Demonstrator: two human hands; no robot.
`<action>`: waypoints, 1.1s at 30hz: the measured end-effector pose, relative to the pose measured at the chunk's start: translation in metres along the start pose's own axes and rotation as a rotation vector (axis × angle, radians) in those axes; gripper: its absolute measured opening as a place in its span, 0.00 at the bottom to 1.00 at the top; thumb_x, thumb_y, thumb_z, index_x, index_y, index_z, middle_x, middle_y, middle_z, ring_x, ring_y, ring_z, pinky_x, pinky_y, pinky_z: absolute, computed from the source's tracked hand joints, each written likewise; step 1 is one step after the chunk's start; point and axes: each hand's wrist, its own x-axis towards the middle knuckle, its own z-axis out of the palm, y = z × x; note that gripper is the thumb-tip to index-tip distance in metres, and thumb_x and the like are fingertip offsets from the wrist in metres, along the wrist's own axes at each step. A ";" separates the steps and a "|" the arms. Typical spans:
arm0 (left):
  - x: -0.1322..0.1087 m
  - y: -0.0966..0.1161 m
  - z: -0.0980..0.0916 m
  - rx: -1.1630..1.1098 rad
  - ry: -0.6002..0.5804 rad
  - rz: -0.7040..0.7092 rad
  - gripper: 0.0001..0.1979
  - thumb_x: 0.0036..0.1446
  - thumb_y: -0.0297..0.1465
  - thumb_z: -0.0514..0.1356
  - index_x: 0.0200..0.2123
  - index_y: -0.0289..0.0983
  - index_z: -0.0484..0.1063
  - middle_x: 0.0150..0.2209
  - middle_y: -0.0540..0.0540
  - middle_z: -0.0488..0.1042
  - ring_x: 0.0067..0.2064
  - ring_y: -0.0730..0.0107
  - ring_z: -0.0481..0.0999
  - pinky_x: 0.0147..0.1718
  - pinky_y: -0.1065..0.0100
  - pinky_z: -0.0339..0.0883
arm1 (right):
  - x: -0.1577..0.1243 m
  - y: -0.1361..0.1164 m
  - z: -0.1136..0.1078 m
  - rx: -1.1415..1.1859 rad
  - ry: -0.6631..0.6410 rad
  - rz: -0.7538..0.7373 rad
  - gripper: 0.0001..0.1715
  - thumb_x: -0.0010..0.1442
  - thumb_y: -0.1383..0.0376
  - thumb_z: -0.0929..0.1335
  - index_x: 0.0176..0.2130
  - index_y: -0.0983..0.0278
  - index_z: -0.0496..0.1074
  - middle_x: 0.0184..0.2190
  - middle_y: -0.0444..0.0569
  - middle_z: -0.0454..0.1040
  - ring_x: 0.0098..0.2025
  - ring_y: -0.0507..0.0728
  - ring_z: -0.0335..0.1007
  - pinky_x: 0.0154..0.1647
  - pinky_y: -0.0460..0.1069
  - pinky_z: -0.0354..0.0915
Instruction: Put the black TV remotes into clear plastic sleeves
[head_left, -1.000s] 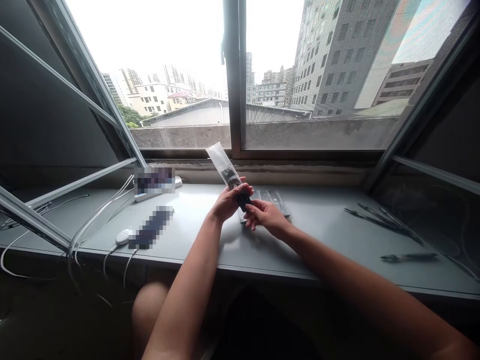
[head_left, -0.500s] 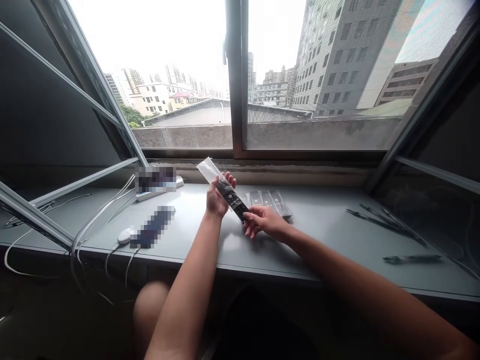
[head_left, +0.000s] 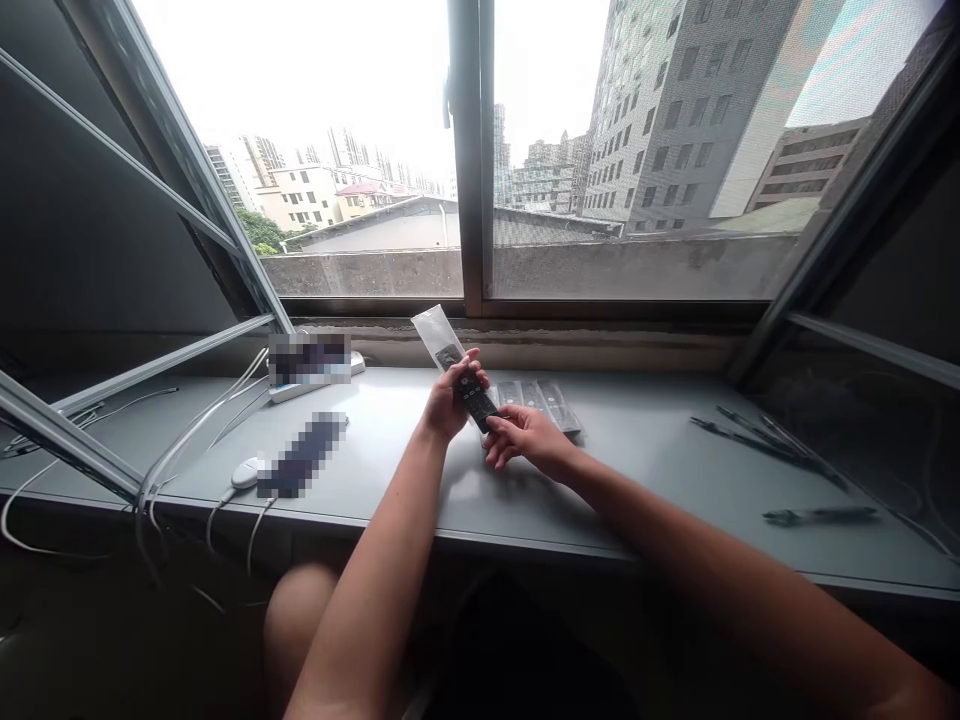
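Observation:
A black remote control [head_left: 471, 388] is held above the desk, tilted with its lower end to the right. A clear plastic sleeve [head_left: 435, 330] covers it and extends loose past its upper end. My left hand [head_left: 450, 398] is wrapped round the middle of the sleeved remote, thumb on top. With thumb and fingers, my right hand [head_left: 529, 438] pinches the remote's lower end. Just behind my right hand, several more remotes in clear sleeves [head_left: 551, 405] lie side by side on the desk, partly hidden by my hands.
On the grey desk [head_left: 637, 490], several pens [head_left: 772, 445] lie at the right, one pen [head_left: 821, 516] nearer the edge. At the left are a blurred-out dark device [head_left: 304, 455], a round white charger [head_left: 246, 473], a power strip [head_left: 319, 378] and white cables [head_left: 180, 420]. Metal frames flank the window.
My left hand has slid down along the remote toward my right hand, and the sleeve's loose end has swung right and more upright. My right hand has barely moved.

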 end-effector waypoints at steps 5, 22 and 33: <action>0.001 0.011 -0.006 -0.080 0.099 0.147 0.14 0.66 0.31 0.63 0.54 0.37 0.76 0.49 0.41 0.82 0.50 0.64 0.83 0.57 0.60 0.75 | -0.006 -0.003 0.002 -0.037 -0.043 0.030 0.17 0.67 0.56 0.76 0.43 0.66 0.72 0.29 0.51 0.83 0.28 0.58 0.84 0.27 0.49 0.80; -0.001 0.007 0.002 -0.066 0.028 0.065 0.12 0.68 0.27 0.62 0.53 0.39 0.74 0.28 0.53 0.69 0.28 0.77 0.73 0.30 0.76 0.72 | -0.003 -0.001 0.004 0.006 -0.011 -0.008 0.26 0.66 0.59 0.77 0.55 0.65 0.67 0.31 0.51 0.83 0.30 0.60 0.85 0.30 0.53 0.82; 0.003 0.027 -0.013 -0.195 0.126 0.228 0.09 0.68 0.29 0.61 0.51 0.37 0.73 0.33 0.50 0.75 0.29 0.78 0.74 0.33 0.76 0.73 | -0.008 -0.003 0.004 -0.026 -0.023 0.048 0.16 0.67 0.61 0.76 0.45 0.65 0.69 0.31 0.52 0.83 0.30 0.59 0.85 0.29 0.51 0.82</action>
